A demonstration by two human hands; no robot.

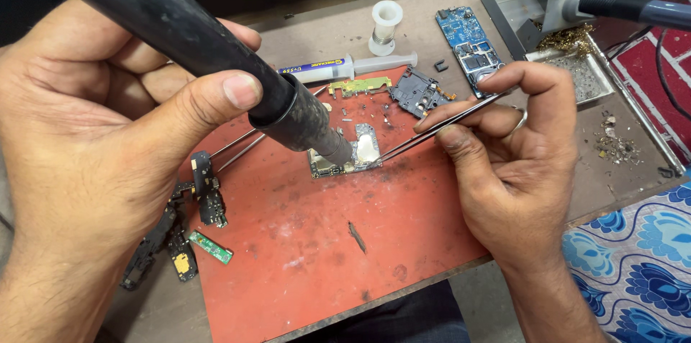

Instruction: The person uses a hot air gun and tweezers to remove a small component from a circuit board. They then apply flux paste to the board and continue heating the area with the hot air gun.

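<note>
A person's left hand [93, 149] is gripping the black handle of a hot-air tool [194, 48], fingers wrapped tight, its metal nozzle pointing down just over a small circuit board [345, 157] lying between the two hands on a red work mat [324, 242]. The right hand [504, 156] is pinching a pair of metal tweezers [439, 127] shut, their tips touching the board's right edge. Beyond the left thumb a syringe [338, 67] is lying beside a white spool [386, 26]; a blue circuit board [468, 48] is sitting just past the right fingers. Dark phone parts [180, 235] are resting below the left hand, at the mat's near edge.
</note>
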